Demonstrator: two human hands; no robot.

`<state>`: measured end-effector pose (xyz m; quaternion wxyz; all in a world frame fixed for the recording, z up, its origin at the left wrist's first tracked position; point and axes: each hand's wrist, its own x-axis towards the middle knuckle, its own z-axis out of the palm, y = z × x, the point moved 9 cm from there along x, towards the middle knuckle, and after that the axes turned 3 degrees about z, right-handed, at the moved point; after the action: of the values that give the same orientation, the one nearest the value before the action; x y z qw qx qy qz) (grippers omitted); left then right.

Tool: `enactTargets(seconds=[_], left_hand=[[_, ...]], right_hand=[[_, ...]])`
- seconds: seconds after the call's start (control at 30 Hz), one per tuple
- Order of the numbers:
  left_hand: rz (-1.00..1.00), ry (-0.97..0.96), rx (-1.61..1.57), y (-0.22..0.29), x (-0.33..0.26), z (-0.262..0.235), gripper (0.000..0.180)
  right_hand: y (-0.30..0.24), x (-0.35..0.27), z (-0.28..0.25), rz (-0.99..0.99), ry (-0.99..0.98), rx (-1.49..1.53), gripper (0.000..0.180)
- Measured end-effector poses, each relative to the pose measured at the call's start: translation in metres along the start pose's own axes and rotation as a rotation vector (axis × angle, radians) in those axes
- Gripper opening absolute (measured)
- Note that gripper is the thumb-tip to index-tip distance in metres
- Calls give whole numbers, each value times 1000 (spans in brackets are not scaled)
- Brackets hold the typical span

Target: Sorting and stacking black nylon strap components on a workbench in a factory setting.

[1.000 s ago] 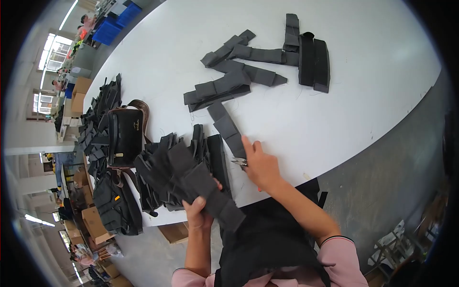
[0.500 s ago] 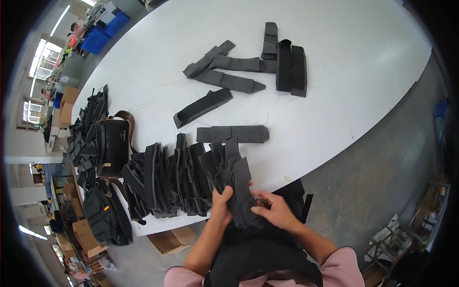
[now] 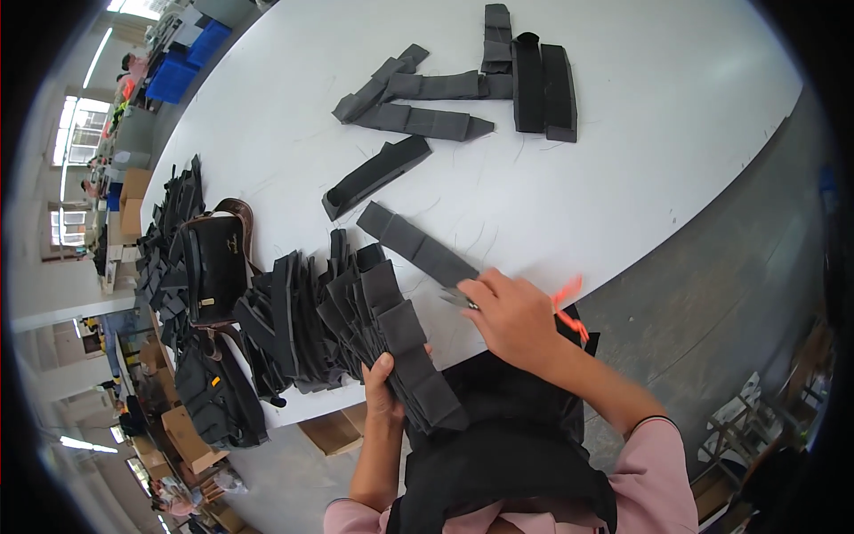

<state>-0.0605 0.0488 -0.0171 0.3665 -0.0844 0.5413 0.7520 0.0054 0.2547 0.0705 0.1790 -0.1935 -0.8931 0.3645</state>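
Note:
My left hand (image 3: 382, 392) grips a dark grey padded strip (image 3: 416, 369) at the near end of a fanned pile of similar strips (image 3: 298, 320), at the table's front edge. My right hand (image 3: 511, 316) holds small metal snips (image 3: 458, 298) with an orange cord (image 3: 569, 298) trailing behind. The snips' tip touches the near end of a single grey strip (image 3: 414, 242) that lies flat and diagonal on the white table (image 3: 658, 160). Black fabric (image 3: 507, 427) covers my lap below both hands.
A black and brown bag (image 3: 212, 258) stands left of the pile, with more dark pieces behind it. Farther out lie a folded strip (image 3: 378, 173), a loose cluster of strips (image 3: 418, 102) and stacked black pads (image 3: 538, 84). Boxes and grey floor lie beyond the table edge.
Half a second ago both hands were together on a strip at the pile's near end. My right hand has since moved out to the loose strip on the table; my left stays at the pile.

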Motion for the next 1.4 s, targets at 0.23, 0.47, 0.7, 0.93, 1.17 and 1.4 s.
enactTargets(seconds=[0.23,0.47,0.7,0.93,1.17,1.4], left_hand=[[-38,-48,-106,-3,-4,-3,59],[31,-19,0,8,-7,-8,66],[92,-104,-4,27,-9,-2,68],[148,81,16,43,6,3,53],[26,107,16,-1,6,30,50],[-12,-78,144,18,2,51,48]], right_hand=[[-23,28,59,-279,-93,-80,18],[-12,27,66,-129,-97,-68,18],[-3,29,72,29,-153,-83,52],[60,21,59,260,-365,133,59],[-7,-58,37,216,-416,629,55],[-17,-56,43,148,-462,476,58]])
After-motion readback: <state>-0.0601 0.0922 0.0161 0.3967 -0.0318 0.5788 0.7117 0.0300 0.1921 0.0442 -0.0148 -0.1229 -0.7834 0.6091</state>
